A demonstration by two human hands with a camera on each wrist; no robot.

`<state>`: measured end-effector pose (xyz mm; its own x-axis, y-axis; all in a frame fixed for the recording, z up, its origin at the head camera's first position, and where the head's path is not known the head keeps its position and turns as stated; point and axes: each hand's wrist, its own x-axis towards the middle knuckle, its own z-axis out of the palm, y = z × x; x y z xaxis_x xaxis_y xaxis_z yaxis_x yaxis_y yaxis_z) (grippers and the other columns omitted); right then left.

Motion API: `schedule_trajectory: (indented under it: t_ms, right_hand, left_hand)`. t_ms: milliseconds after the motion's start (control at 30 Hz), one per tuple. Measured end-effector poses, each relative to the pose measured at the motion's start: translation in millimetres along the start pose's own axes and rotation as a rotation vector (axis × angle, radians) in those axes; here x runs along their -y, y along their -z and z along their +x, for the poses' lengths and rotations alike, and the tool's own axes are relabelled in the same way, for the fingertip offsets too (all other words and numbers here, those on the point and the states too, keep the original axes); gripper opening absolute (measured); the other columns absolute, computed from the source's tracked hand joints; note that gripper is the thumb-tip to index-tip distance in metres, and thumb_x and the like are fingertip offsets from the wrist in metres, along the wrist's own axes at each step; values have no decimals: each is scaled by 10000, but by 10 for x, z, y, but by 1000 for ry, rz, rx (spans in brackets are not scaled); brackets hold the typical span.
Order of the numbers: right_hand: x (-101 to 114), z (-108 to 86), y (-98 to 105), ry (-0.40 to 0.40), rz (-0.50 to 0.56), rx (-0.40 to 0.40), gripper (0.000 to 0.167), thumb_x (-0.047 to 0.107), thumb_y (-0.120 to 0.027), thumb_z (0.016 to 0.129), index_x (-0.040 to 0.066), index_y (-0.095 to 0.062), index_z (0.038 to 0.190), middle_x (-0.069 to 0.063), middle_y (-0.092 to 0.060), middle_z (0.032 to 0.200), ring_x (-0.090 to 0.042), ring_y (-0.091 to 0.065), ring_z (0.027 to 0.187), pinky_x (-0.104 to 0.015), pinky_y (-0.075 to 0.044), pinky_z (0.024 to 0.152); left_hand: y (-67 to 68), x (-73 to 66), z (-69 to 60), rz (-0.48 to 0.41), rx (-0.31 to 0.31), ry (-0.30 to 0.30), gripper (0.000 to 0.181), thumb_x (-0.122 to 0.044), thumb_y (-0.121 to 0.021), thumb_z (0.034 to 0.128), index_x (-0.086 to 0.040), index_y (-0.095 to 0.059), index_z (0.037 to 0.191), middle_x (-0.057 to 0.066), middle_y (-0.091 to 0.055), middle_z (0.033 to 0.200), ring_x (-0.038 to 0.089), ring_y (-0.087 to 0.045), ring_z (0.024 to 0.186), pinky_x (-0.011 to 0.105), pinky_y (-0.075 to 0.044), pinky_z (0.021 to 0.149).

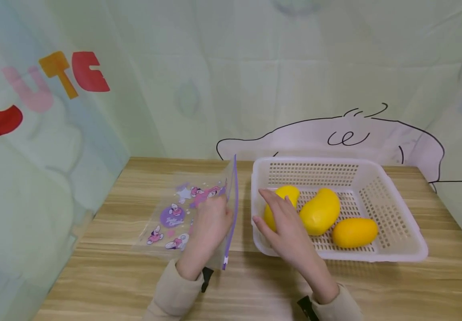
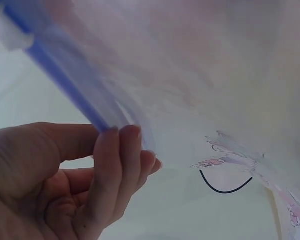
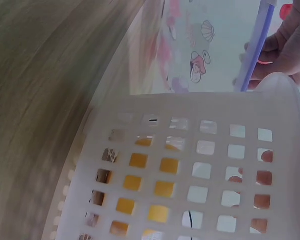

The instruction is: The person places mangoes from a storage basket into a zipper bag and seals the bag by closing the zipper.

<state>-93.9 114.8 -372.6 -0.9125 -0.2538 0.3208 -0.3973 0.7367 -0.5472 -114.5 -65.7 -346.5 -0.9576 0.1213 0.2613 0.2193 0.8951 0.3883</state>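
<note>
My left hand point(image 1: 210, 223) pinches the open edge of a clear zip bag point(image 1: 174, 209) printed with pink and purple cartoon figures. In the left wrist view, thumb and fingertips meet on the bag point(image 2: 200, 65) beside its purple zip strip point(image 2: 65, 82). The bag stands tilted up along that edge. My right hand point(image 1: 288, 232) reaches over the near left rim of a white plastic basket point(image 1: 375, 256), fingers extended and spread. Below its fingers lies one yellow mango point(image 1: 288, 195), partly hidden; contact is unclear. Another mango point(image 1: 320, 214) and a smaller, more orange one point(image 1: 355, 232) lie beside it.
A wood-grain table point(image 1: 106, 267) carries the basket and the bag. Behind it hangs a pale printed cloth point(image 1: 166, 89) with a cartoon outline. Colourful letters point(image 1: 82, 71) show on the cloth at the left. The basket's perforated wall point(image 3: 185, 150) fills much of the right wrist view.
</note>
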Motion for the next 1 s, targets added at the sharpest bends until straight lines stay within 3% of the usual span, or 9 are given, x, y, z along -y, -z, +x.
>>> schedule_trajectory:
  t_ms: [467, 700, 867, 1000]
  right_hand:
    - [156, 76, -45, -57, 52, 24, 633, 387, -572, 942, 150, -346, 1484, -77, -405, 1514, -271, -406, 1388, -498, -378, 1125]
    - [238, 178, -70, -60, 124, 0, 595, 303, -609, 931, 82, -407, 1445, -120, -571, 1334, -238, -634, 1064, -408, -549, 925]
    - [289, 251, -89, -82, 146, 18, 577, 290, -608, 932, 93, -420, 1441, -79, -635, 1211, -173, -660, 928, -323, -584, 819]
    - [314, 292, -92, -78, 171, 17, 573, 261, -612, 930, 120, -416, 1449, -79, -640, 1173, -133, -666, 875, -277, -591, 757]
  left_hand:
    - [62, -91, -33, 19, -8, 5, 56, 25, -653, 767, 16, -616, 725, 80, -554, 582, 153, -455, 450, 169, -353, 387]
    - [107, -148, -29, 57, -57, -27, 74, -11, -688, 764, 3, -624, 728, 81, -572, 593, 151, -448, 456, 182, -359, 391]
    - [136, -178, -18, 85, -79, -59, 121, -27, -686, 758, -14, -595, 680, 72, -556, 569, 147, -432, 455, 209, -339, 399]
    - [163, -199, -12, 71, -66, -49, 106, -31, -676, 767, -6, -601, 696, 91, -570, 597, 157, -460, 462, 210, -374, 403]
